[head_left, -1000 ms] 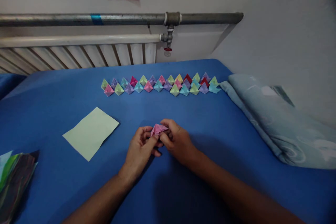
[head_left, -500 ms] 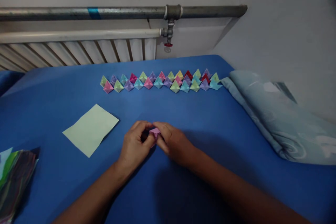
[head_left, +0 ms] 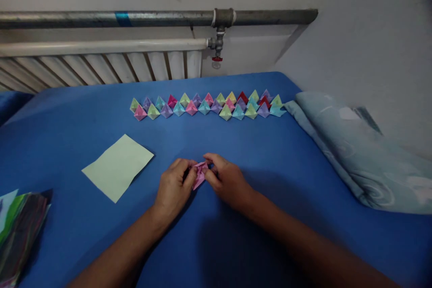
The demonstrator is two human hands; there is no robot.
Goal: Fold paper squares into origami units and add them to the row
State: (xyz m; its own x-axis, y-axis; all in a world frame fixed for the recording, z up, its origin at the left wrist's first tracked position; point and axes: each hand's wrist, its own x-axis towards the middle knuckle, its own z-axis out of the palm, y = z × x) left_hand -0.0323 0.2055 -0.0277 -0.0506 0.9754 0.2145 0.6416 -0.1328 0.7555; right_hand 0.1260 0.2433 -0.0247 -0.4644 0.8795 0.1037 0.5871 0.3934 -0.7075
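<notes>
Between my two hands is a small folded piece of pink origami paper (head_left: 200, 181), creased toward its middle. My left hand (head_left: 173, 184) pinches its left side between thumb and fingers. On the opposite side, my right hand (head_left: 229, 182) grips it, thumb at the folds and index finger near the top corner. Parts of the paper are covered by the fingers. A flat pale green sheet (head_left: 118, 168) lies to the left of my left hand. Beyond both hands, several small folded paper boats (head_left: 191, 108) in many colours stand in close rows.
A stack of coloured paper (head_left: 25, 229) lies at the lower left of the blue surface (head_left: 175, 252). A folded grey-green cloth (head_left: 351, 157) rests along the right side. Behind are a white radiator (head_left: 128, 67), a metal pipe (head_left: 168, 18) and a red valve handle (head_left: 217, 59).
The pink paper is more exposed now, its creased face showing. My right fingers have moved slightly apart from my left ones. The view has shifted a little.
</notes>
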